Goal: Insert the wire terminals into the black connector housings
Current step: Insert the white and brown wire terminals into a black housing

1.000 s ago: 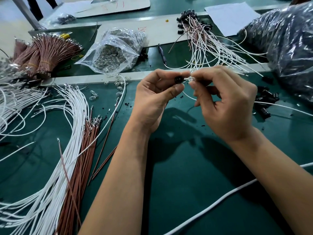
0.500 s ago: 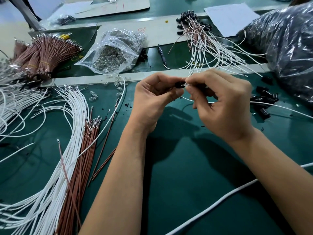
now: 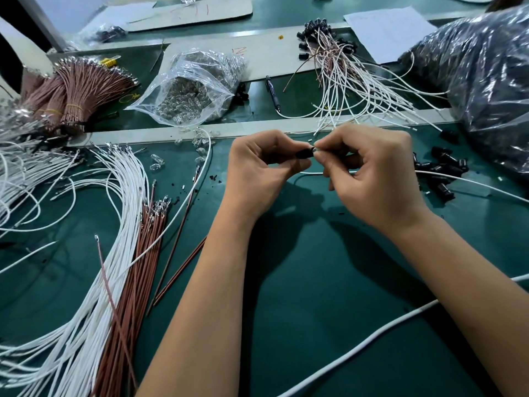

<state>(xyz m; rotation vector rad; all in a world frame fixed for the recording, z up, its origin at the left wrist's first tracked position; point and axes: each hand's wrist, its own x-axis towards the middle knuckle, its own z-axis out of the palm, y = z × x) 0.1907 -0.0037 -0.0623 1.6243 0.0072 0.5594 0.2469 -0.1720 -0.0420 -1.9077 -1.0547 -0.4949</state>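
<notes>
From the head camera, the left hand [image 3: 259, 170] pinches a black connector housing [image 3: 305, 153] between thumb and curled fingers, held above the green table [image 3: 315, 282]. The right hand [image 3: 372, 173] meets it, fingertips gripping a shiny wire terminal [image 3: 315, 149] at the housing's right end. Right of that housing lie loose black housings [image 3: 440, 170]; left of it, white wires [image 3: 123, 213] and brown wires [image 3: 143, 253].
</notes>
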